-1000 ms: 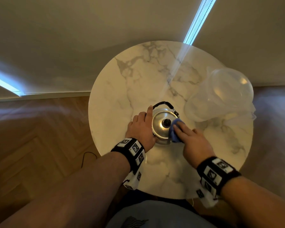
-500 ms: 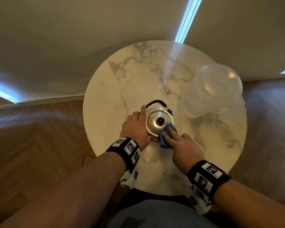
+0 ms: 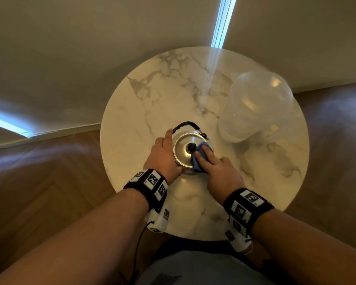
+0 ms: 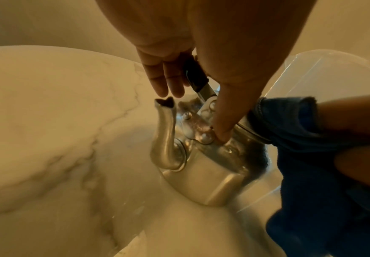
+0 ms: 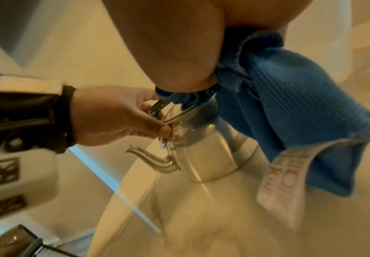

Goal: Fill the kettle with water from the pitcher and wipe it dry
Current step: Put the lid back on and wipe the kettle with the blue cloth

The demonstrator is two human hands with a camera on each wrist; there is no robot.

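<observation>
A small steel kettle with a black handle and a black lid knob stands on the round marble table. My left hand grips its left side. In the left wrist view the thumb presses the handle mount on the kettle, and the fingers reach past the spout. My right hand holds a blue cloth on the lid, right of the knob. In the right wrist view the cloth hangs down the kettle's side. A clear plastic pitcher stands at the back right.
A white care label dangles from the cloth near the tabletop. Wooden herringbone floor surrounds the table and a pale wall rises behind it. A thin black cable hangs from my left wrist band. Bare marble lies left of and behind the kettle.
My right hand has slid the cloth from the lid's front right edge up onto the top beside the knob. My left hand stays on the kettle.
</observation>
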